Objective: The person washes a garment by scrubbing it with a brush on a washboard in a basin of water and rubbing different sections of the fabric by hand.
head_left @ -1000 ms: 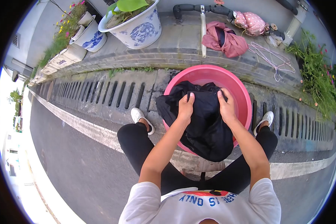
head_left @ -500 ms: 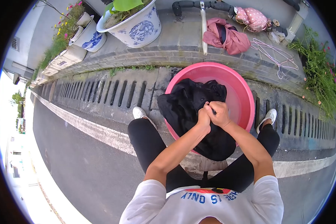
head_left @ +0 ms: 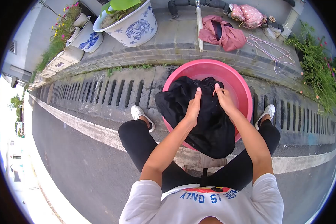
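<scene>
A wet-looking black garment (head_left: 209, 128) lies bunched in a round pink basin (head_left: 243, 87), draping over its left and near sides. My left hand (head_left: 192, 109) is closed on the cloth near the middle, thumb pointing up. A short gap to its right, my right hand (head_left: 225, 99) also grips the cloth, thumb raised at the top of the bundle. The fingers of both hands are mostly tucked under or behind the fabric. Pale liquid (head_left: 232, 89) shows inside the basin's far right part.
The basin stands between my white shoes, beside slotted drain covers (head_left: 115, 91). On the raised ledge behind are a blue-and-white flowerpot (head_left: 138, 28), a pink cloth bundle (head_left: 227, 35) and wire hangers (head_left: 274, 52). Flowering plants (head_left: 317, 67) grow at the right.
My hands were clasped together over the garment, squeezing some of it. Now they have moved apart and a little farther up, each holding the cloth. The view has shifted slightly.
</scene>
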`<state>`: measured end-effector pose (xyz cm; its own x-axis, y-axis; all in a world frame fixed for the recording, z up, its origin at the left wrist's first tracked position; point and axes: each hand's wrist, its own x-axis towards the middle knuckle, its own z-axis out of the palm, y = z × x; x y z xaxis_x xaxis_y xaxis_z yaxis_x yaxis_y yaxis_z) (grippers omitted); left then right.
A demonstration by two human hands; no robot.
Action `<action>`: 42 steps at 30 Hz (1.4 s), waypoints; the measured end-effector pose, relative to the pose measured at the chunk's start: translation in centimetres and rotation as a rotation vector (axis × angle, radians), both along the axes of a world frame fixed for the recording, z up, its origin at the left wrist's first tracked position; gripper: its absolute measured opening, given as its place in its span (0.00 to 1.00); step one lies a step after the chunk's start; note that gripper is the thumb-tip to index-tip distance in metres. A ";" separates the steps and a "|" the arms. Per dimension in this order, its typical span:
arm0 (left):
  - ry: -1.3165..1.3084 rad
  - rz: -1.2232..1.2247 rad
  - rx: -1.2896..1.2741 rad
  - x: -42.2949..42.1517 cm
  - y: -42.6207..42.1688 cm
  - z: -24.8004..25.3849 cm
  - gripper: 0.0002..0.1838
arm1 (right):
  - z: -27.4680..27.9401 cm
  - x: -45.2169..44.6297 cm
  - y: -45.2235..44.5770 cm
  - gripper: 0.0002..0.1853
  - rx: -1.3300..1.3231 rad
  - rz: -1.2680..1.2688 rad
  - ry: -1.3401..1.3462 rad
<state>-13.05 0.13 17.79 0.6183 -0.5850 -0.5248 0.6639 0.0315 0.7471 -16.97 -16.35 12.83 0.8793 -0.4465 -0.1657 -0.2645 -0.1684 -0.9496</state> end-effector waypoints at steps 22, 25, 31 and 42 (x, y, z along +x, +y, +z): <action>-0.833 0.275 0.112 5.7 3.7 4.4 0.12 | 8.3 -4.9 -3.5 0.16 0.611 0.324 -0.253; -0.330 0.333 -0.064 4.8 2.1 2.0 0.12 | 6.0 -2.8 -3.2 0.15 0.426 0.070 -0.227; -0.020 0.487 -0.068 3.9 0.6 -6.6 0.12 | 5.2 -1.3 3.1 0.11 -0.084 0.050 -0.437; 0.185 0.314 -0.144 -2.0 -2.7 -4.8 0.19 | 2.4 -0.1 7.5 0.19 -0.675 0.170 -0.569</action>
